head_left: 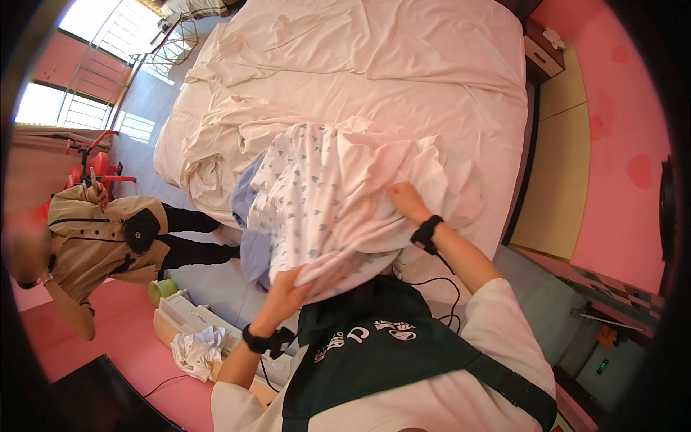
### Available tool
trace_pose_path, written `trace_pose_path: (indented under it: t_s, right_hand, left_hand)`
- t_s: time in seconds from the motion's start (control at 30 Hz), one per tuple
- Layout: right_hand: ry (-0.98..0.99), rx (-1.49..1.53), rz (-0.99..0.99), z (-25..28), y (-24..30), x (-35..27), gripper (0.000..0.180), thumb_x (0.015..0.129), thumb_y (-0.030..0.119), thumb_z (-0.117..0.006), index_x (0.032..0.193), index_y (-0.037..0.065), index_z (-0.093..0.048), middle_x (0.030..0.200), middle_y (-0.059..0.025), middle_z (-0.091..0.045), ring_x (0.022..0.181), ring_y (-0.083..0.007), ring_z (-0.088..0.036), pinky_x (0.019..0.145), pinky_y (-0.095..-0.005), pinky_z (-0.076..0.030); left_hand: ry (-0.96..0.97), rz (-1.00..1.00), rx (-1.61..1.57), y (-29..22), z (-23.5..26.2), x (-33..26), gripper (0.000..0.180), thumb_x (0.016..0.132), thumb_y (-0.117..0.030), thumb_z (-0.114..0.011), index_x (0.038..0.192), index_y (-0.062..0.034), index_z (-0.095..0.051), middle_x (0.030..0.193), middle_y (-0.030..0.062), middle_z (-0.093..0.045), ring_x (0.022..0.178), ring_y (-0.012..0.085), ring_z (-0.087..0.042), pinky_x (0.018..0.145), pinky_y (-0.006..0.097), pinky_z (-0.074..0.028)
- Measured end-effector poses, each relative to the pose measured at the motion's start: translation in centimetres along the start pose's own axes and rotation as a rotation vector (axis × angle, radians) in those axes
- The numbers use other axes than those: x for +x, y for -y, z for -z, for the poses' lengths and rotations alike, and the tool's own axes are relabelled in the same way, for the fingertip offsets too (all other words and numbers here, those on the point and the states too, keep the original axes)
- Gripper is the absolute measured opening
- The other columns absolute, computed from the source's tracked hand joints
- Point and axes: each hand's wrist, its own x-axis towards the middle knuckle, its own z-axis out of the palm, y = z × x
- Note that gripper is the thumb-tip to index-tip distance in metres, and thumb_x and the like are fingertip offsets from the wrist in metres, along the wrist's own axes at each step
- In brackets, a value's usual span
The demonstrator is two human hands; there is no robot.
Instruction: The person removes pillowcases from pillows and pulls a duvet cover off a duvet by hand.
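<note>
A bunched white bed cover with small grey-blue hearts [306, 173] lies over the near end of the bed. Its blue-violet part [255, 252] hangs out on the left. My left hand [289, 286] is closed on the cover's near edge, just in front of my apron. Farther up and to the right, my right hand [407, 200] is a closed fist on a plain, pale fold of the same bundle. Its fingertips are hidden in the cloth. Both wrists wear black bands with cables.
A rumpled white sheet [374, 54] covers the bed. Left of it a person in a tan top [108, 227] stands near a red exercise machine [108, 169]. A white cabinet with crumpled cloth [200, 351] and a green bin [163, 289] are at lower left. A cable [453, 284] loops beside my right arm.
</note>
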Motion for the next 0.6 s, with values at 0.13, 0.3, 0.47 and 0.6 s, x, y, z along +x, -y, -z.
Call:
trace_pose_path:
  t_s: [0.13, 0.3, 0.47, 0.6]
  right_hand:
    - [0.088, 0.680, -0.195, 7.7, -3.8, -1.0, 0.025, 0.081, 0.024, -0.053, 0.074, 0.000, -0.060, 0.061, -0.0036, -0.055, 0.065, -0.0066, -0.055, 0.056, -0.0214, -0.043]
    - [-0.020, 0.455, 0.289, 2.6, 4.4, -3.5, 0.034, 0.078, 0.029, -0.058, 0.086, -0.003, -0.057, 0.076, -0.0067, -0.061, 0.068, -0.0205, -0.059, 0.067, -0.0307, -0.045]
    - [0.129, -0.103, 0.150, -2.1, 8.1, -6.9, 0.031, 0.076, 0.030, -0.056, 0.084, 0.001, -0.060, 0.067, -0.0170, -0.058, 0.063, -0.0294, -0.057, 0.061, -0.0365, -0.044]
    - [0.051, 0.220, 0.157, -1.3, 3.9, -5.9, 0.027, 0.078, 0.027, -0.053, 0.072, 0.001, -0.060, 0.063, -0.0186, -0.055, 0.058, -0.0277, -0.055, 0.054, -0.0371, -0.041]
  left_hand:
    - [-0.200, -0.034, -0.085, -0.1, 1.6, -1.6, 0.025, 0.078, -0.009, -0.050, 0.100, 0.0014, -0.055, 0.068, 0.0006, -0.055, 0.061, 0.0047, -0.045, 0.053, 0.021, -0.038]
    - [0.016, -0.106, -0.082, -2.4, -2.2, 0.3, 0.025, 0.079, -0.011, -0.052, 0.100, 0.0026, -0.055, 0.068, 0.0008, -0.054, 0.061, 0.0057, -0.045, 0.054, 0.022, -0.039]
    - [0.166, -0.034, 0.073, -4.4, -3.1, 0.6, 0.026, 0.081, -0.012, -0.053, 0.101, 0.0030, -0.054, 0.070, -0.0038, -0.054, 0.064, 0.0046, -0.044, 0.053, 0.020, -0.038]
    - [-0.037, -0.094, -0.033, -3.0, -1.8, -1.2, 0.019, 0.080, -0.016, -0.054, 0.089, 0.0008, -0.058, 0.056, 0.0010, -0.050, 0.052, 0.0045, -0.039, 0.044, 0.025, -0.035]
